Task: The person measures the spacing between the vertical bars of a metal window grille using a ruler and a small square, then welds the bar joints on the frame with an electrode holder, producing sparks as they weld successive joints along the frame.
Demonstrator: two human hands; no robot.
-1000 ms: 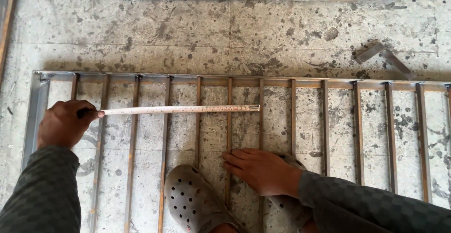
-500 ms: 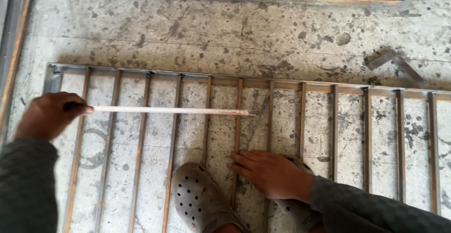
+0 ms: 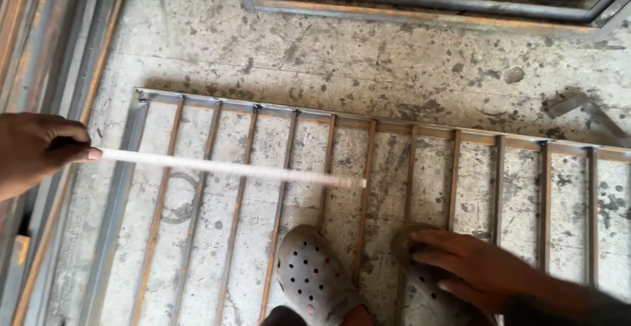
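Note:
A metal grille frame [image 3: 135, 143] with several thin upright bars lies flat on the stained concrete floor. My left hand [image 3: 36, 148] is at the left edge of the view, beyond the frame's left rail, gripping a tape measure. Its pale blade [image 3: 230, 168] stretches right across the bars, and its tip ends near a bar in the middle. My right hand [image 3: 470, 263] rests with fingers spread on the toe of a grey perforated clog [image 3: 420, 280] standing on the bars. A second grey clog [image 3: 315, 280] stands beside it.
Long steel sections [image 3: 46, 56] lie along the left edge. Another metal frame [image 3: 420, 10] lies across the top of the view. A small bent piece of scrap metal [image 3: 582, 112] sits on the floor at the right, just above the grille.
My left hand has moved left, past the frame's end rail, drawing the tape blade with it. The view has shifted. My right hand stays low by the clog.

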